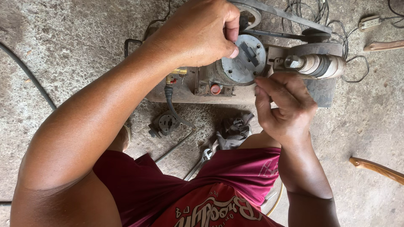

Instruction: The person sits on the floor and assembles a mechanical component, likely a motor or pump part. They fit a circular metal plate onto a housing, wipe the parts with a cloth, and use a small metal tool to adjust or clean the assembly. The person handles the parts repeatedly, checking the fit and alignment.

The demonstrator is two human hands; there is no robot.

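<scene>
Left fingers (230, 40) pinch the metal disc (244, 59) (right curled).

Rough concrete floor (71, 46): we list a belt-driven machine (244, 71) at the far edge, a dark rag (233, 130) nearer, a black cable (27, 73) left, and a wooden handle (376, 168) right.

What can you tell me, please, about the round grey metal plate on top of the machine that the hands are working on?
The round grey metal plate looks like dull, scuffed bare metal and lies face-up on a cylindrical housing of the rusty machine on the concrete floor. A dark raised bar crosses its middle, and small holes show near its rim. The left hand covers its upper left edge, thumb resting on it; the right hand has its fingertips at the lower right rim.
</scene>
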